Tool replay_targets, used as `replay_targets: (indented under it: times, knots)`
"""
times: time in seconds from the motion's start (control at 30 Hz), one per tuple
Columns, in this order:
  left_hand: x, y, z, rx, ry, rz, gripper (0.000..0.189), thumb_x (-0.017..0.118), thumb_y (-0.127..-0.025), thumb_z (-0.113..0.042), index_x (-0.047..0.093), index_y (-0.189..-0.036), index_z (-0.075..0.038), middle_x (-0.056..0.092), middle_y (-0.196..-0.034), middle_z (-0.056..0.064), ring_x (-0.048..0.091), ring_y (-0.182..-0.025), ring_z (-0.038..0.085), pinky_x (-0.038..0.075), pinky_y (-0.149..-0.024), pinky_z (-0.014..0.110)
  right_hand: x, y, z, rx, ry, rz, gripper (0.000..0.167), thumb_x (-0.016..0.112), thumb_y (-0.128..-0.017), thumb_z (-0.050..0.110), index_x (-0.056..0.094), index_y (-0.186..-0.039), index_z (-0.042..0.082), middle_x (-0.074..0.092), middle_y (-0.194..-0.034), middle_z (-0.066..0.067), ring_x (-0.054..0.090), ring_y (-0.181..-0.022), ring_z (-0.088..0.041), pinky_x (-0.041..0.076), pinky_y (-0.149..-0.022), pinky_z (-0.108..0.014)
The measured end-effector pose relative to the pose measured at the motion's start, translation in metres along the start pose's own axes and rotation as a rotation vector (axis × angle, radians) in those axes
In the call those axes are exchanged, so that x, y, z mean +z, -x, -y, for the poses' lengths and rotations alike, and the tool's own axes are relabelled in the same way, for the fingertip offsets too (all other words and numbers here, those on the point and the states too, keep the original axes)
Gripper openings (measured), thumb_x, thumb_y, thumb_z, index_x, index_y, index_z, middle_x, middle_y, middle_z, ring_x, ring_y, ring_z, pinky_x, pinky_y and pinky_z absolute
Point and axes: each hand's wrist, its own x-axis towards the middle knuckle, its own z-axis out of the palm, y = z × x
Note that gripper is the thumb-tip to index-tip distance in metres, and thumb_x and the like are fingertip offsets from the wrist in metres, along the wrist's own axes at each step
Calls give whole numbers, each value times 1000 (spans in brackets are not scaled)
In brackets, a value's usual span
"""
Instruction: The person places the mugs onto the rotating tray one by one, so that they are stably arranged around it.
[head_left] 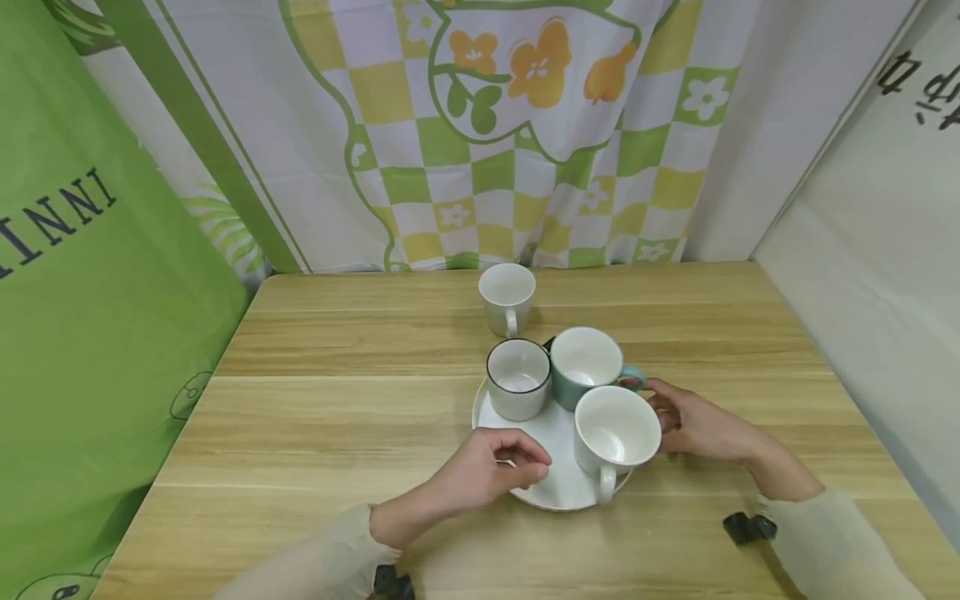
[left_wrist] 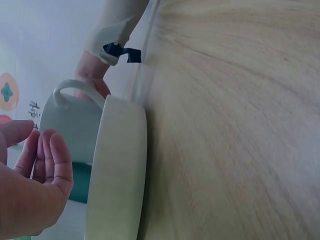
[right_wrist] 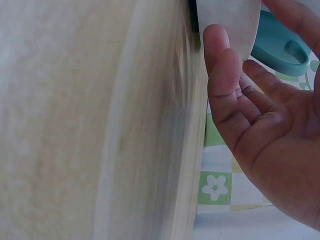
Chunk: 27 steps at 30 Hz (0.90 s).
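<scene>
A round white dish [head_left: 551, 487] with a raised wall carries three mugs. A white mug with a dark rim [head_left: 517, 404] stands at its back left, a teal mug with a white inside [head_left: 585, 358] at its back right. The white mug [head_left: 617, 433] at the front right has its handle toward me. My left hand [head_left: 491, 471] hovers over the dish's front left with loosely bent fingers and holds nothing. At the dish's right side is my right hand [head_left: 705, 425]; its fingertips [right_wrist: 227, 65] are right at the white wall, below the teal mug's handle.
Another white mug [head_left: 506, 304] stands on the wooden table [head_left: 337, 417] behind the dish, handle toward me. A patterned curtain [head_left: 450, 167] hangs along the table's back edge. A green cloth [head_left: 97, 333] hangs on the left, a white one [head_left: 877, 250] on the right.
</scene>
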Motion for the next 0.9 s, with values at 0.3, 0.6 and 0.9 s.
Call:
replay_targets:
  times: [0.3, 0.6, 0.9]
  knots:
    - [-25, 8, -2, 0, -8, -83, 23, 71, -92, -14, 70, -108, 3, 69, -88, 5, 63, -76, 3, 53, -69, 17, -2, -2, -1, 14, -14, 8, 85, 77, -86, 11, 24, -151, -7, 59, -124, -30, 69, -95, -11, 59, -68, -29]
    - [-54, 14, -4, 30, -25, -191, 24, 69, -93, -13, 70, -110, 4, 71, -98, 11, 66, -81, 5, 55, -73, 20, -2, -1, -2, 15, -27, 18, 86, 76, -86, 11, 24, -152, -7, 59, -124, -31, 69, -95, -10, 59, -67, -31]
    - [-80, 10, -5, 37, -26, -305, 23, 69, -94, -13, 69, -110, 4, 71, -100, 15, 67, -79, 9, 57, -71, 26, 1, 1, 1, -45, -17, 19, 78, 73, -90, 6, 24, -149, -11, 61, -121, -29, 70, -96, -9, 60, -70, -30]
